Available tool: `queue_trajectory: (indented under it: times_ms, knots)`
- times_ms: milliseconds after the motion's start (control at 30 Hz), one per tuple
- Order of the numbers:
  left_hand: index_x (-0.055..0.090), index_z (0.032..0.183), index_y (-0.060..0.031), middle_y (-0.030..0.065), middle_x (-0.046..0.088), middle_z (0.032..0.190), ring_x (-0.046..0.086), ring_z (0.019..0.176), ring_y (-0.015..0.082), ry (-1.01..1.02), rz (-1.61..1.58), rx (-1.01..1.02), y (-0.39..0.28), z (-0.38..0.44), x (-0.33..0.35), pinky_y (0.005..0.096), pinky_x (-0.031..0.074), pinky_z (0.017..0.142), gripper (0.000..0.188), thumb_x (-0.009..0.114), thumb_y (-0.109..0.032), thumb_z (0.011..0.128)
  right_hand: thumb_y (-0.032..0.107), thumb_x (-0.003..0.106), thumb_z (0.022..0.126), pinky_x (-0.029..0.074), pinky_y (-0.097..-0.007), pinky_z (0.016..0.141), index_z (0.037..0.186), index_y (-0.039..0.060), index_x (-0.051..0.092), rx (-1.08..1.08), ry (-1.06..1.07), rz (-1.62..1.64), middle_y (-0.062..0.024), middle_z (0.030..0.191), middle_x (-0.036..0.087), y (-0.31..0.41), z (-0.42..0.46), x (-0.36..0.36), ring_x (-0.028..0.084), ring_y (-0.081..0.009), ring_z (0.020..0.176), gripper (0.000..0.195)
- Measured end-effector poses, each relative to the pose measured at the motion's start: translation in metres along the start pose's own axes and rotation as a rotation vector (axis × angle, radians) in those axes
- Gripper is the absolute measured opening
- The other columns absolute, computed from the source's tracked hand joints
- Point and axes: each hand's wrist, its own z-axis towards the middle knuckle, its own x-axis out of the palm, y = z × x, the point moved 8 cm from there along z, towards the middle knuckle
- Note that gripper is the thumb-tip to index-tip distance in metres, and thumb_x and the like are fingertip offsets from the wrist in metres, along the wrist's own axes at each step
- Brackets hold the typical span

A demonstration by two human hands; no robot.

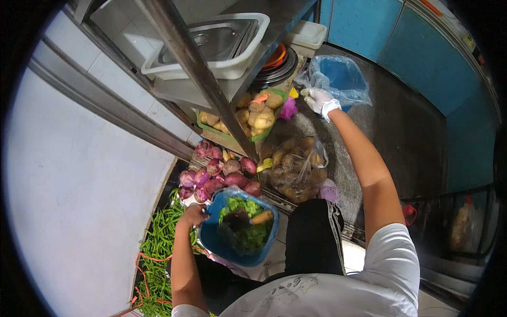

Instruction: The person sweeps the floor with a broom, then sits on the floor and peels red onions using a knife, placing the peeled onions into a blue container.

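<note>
My left hand [195, 216] is bare and grips the left rim of a blue plastic basin [210, 237]. Green leafy vegetables [241, 204] lie in the basin, under what looks like clear plastic, with a wooden-handled cleaver [261, 217] on top. My right hand [318, 100], in a white glove, is at the near left edge of a blue bin [342, 75] lined with a clear plastic bag [358, 95]. Its fingers are curled close to the liner; whether they hold anything is not clear.
Red onions [214, 186] and long green chili peppers [158, 230] lie at the left. A plastic bag of potatoes [297, 168] sits before my knee, a green basket of potatoes [272, 128] beyond. A metal shelf post [198, 71] slants nearby, beside a white tub [233, 67] of metal trays.
</note>
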Motion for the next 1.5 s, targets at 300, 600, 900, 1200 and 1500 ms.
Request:
queue_trajectory:
  times_ms: [300,600,900,1200,1500]
  knots:
    - [0.029,0.133,0.0006,0.0222,0.038,0.131,0.037,0.12,0.0356,-1.146,-0.179,0.546,-0.227,-0.106,-0.142,0.0359,0.028,0.102,0.068,0.064,-0.023,0.079,0.027,0.053,0.082,0.044,-0.0402,0.084,0.107,0.0103,0.058,0.222,-0.211,-0.009,-0.016,0.106,0.059,-0.04,0.104,-0.041,0.055,-0.0336,0.099,0.031]
    - [0.031,0.125,0.0038,0.018,0.045,0.116,0.046,0.104,0.0233,-1.582,-0.499,0.543,-0.267,-0.068,-0.175,0.0349,0.037,0.091,0.042,0.042,-0.022,0.093,0.02,0.057,0.08,0.046,-0.0403,0.078,0.101,0.008,0.059,0.325,-0.476,0.065,-0.0151,0.097,0.061,-0.178,0.228,-0.038,0.058,-0.033,0.09,0.024]
    - [0.044,0.113,0.0027,0.0154,0.049,0.107,0.046,0.095,0.0207,-1.757,-0.246,0.266,-0.251,-0.076,-0.174,0.0352,0.042,0.078,0.061,0.023,-0.05,0.092,0.026,0.057,0.08,0.041,-0.0367,0.088,0.118,0.0116,0.053,0.293,-0.42,-0.24,-0.0097,0.116,0.054,-0.176,0.313,-0.043,0.049,-0.0281,0.108,0.041]
    - [0.046,0.107,0.0027,0.013,0.05,0.103,0.046,0.096,0.0223,-1.827,-0.142,0.171,-0.227,-0.078,-0.171,0.0377,0.039,0.084,0.063,0.021,-0.053,0.092,0.036,0.05,0.085,0.039,-0.0425,0.091,0.106,0.0123,0.061,0.451,-0.239,-0.263,-0.0098,0.112,0.058,-0.205,0.369,-0.034,0.052,-0.0288,0.106,0.033]
    - [0.045,0.106,0.0026,0.0125,0.05,0.102,0.047,0.095,0.0219,-1.802,-0.188,0.215,-0.241,-0.069,-0.174,0.0367,0.041,0.083,0.063,0.021,-0.054,0.091,0.009,0.058,0.076,0.048,-0.0374,0.083,0.104,0.0115,0.056,0.242,-0.341,-0.421,-0.01,0.111,0.055,-0.175,0.377,-0.067,0.05,-0.0257,0.11,0.028]
